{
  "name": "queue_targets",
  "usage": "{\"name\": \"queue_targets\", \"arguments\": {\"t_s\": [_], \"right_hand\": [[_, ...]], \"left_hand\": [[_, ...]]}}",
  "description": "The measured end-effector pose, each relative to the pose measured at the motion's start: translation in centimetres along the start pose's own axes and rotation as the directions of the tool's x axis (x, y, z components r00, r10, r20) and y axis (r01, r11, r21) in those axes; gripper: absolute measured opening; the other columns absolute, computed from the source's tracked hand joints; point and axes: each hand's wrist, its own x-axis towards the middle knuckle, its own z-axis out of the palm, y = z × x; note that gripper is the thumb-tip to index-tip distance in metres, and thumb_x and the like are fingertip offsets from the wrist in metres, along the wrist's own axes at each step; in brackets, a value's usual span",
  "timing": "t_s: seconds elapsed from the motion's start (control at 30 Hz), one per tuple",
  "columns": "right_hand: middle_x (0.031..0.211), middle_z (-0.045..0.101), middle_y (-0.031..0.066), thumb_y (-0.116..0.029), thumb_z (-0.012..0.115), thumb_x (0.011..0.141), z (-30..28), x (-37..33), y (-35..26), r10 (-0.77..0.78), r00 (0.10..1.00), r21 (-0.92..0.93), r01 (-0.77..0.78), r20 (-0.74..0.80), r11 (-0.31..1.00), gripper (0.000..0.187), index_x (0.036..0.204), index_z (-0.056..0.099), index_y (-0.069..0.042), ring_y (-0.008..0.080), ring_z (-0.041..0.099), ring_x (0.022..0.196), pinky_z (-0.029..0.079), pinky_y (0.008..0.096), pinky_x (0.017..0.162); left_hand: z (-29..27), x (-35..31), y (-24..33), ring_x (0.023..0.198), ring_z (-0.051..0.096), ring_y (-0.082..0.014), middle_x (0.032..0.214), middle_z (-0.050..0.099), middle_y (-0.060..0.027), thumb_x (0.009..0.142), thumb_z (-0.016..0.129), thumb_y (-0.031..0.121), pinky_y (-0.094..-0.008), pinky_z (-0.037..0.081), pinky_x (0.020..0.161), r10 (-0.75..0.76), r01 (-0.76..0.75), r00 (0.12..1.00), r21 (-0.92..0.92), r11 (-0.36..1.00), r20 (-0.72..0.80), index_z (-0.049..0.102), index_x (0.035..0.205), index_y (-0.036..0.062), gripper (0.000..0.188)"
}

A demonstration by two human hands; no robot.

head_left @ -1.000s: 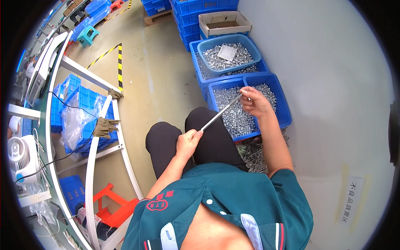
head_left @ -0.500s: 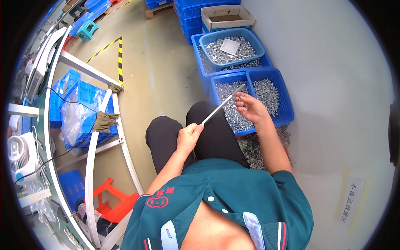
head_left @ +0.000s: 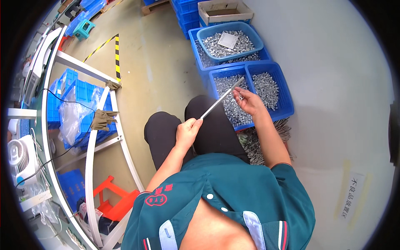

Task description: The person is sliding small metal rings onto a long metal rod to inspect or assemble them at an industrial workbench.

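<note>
My left hand [head_left: 188, 132] is closed around the lower end of a thin silver metal rod [head_left: 218, 101]. The rod slants up and to the right, its far end over a divided blue basket [head_left: 287, 93]. Beside that far end is my right hand [head_left: 249, 102], fingers curled, with small silver metal pieces showing at the fingertips; their exact kind is too small to make out. Both compartments of the basket hold many small silver metal pieces [head_left: 265, 89] like those.
Behind the basket, a light-blue tub [head_left: 257, 41] of metal pieces sits on a blue crate [head_left: 194, 36]. Many thin metal rods [head_left: 255, 148] lie below my right forearm. A white-framed bench [head_left: 90, 183] stands left, a red stool [head_left: 118, 204] under it. A pale wall [head_left: 329, 108] bounds the right.
My right hand has shifted slightly along the rod's far end, its fingers now closer to the rod. My left hand keeps its hold. The whole view has moved a little.
</note>
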Motion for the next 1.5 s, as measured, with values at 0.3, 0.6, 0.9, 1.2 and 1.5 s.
{"name": "queue_targets", "arguments": {"t_s": [0.3, 0.6, 0.9, 1.2, 1.5], "right_hand": [[0.080, 0.055, 0.0041, -0.019, 0.054, 0.092, 0.9, -1.4, -1.8, 0.005, 0.991, 0.094, -0.018, 0.137, 0.995, 0.016, 0.097, 0.055, -0.004, 0.0079, 0.047, 0.059, 0.034, 0.0171, 0.043], [0.064, 0.045, -0.0014, -0.028, 0.054, 0.092, 4.7, -2.3, -4.1, 0.055, 0.965, 0.133, -0.091, 0.256, 0.987, 0.024, 0.091, 0.059, -0.005, 0.0046, 0.035, 0.048, 0.026, 0.0160, 0.038], [0.058, 0.043, -0.0028, -0.028, 0.052, 0.093, 7.3, -3.4, -4.4, 0.092, 0.983, -0.201, -0.059, 0.158, 0.978, 0.026, 0.086, 0.060, -0.004, 0.0037, 0.032, 0.043, 0.023, 0.0170, 0.036], [0.096, 0.059, 0.0084, 0.001, 0.053, 0.082, 5.8, -4.6, -1.4, -0.003, 0.985, -0.355, 0.065, 0.170, 0.932, 0.032, 0.114, 0.050, 0.003, 0.0141, 0.059, 0.075, 0.050, 0.0249, 0.060], [0.091, 0.062, 0.0106, -0.012, 0.055, 0.090, 3.4, -2.8, -3.2, -0.083, 0.981, -0.018, 0.088, 0.175, 0.996, 0.015, 0.100, 0.057, 0.000, 0.0071, 0.050, 0.057, 0.040, 0.0158, 0.045]], "left_hand": [[0.0, -0.2, 0.1, 0.048, 0.030, -0.0128, 0.051, 0.032, -0.0070, 0.088, 0.059, 0.033, -0.0324, 0.030, 0.045, 0.003, -0.003, 1.000, 0.011, 1.000, 0.003, 0.043, 0.062, 0.0013, 0.044], [-0.1, -0.4, 0.4, 0.046, 0.032, -0.0189, 0.051, 0.037, -0.0111, 0.088, 0.059, 0.035, -0.0348, 0.032, 0.045, 0.044, -0.043, 0.999, 0.078, 0.996, -0.007, 0.044, 0.062, 0.0016, 0.044], [0.1, -0.4, 0.0, 0.046, 0.032, -0.0178, 0.051, 0.036, -0.0104, 0.088, 0.059, 0.034, -0.0345, 0.032, 0.045, 0.062, -0.060, 0.998, 0.071, 0.996, -0.028, 0.044, 0.062, 0.0020, 0.044], [0.1, 0.0, 0.0, 0.047, 0.031, -0.0152, 0.051, 0.035, -0.0087, 0.088, 0.059, 0.034, -0.0334, 0.031, 0.045, 0.023, -0.023, 1.000, 0.018, 1.000, -0.020, 0.044, 0.062, 0.0021, 0.044], [0.1, -0.2, 0.1, 0.047, 0.031, -0.0152, 0.051, 0.035, -0.0088, 0.088, 0.059, 0.035, -0.0339, 0.031, 0.045, 0.016, -0.016, 1.000, 0.045, 0.999, -0.015, 0.045, 0.062, 0.0021, 0.044]]}}
